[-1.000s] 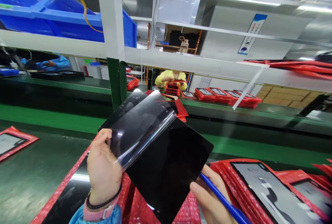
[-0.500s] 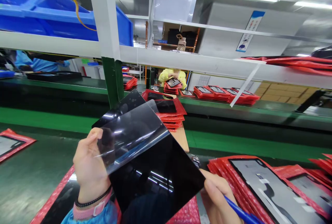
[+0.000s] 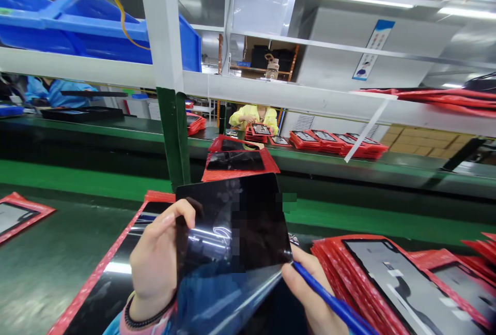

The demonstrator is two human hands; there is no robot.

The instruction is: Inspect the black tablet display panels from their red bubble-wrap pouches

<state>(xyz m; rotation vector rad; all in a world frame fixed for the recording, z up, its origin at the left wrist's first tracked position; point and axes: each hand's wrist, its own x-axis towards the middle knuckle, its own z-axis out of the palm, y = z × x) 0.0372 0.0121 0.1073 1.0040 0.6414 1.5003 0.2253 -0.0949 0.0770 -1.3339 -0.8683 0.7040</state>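
A glossy black tablet screen [image 3: 248, 216] is held tilted up in front of me. My left hand [image 3: 157, 252] grips its left edge, thumb on the front face. At its right edge my right hand [image 3: 310, 283] pinches with thumb and finger, where a corner of clear film [image 3: 228, 293] also meets the fingers. The film curls over the lower part of the screen. A blue pen-like tool [image 3: 329, 296] lies across my right hand, its tip near the screen's edge. Beneath my left hand, another dark screen [image 3: 110, 268] lies on red bubble wrap.
Stacked red bubble-wrap sleeves with grey-backed screens [image 3: 383, 268] lie at the right. Another wrapped screen [image 3: 236, 161] lies straight ahead. A white and green post [image 3: 170, 138] and a white crossbar [image 3: 271, 87] stand ahead. Beyond, a person in yellow [image 3: 253, 115] handles wrapped screens.
The clear film has moved from the screen's upper left down to its lower part. My left hand has shifted right onto the screen's left edge, and the screen has turned more upright.
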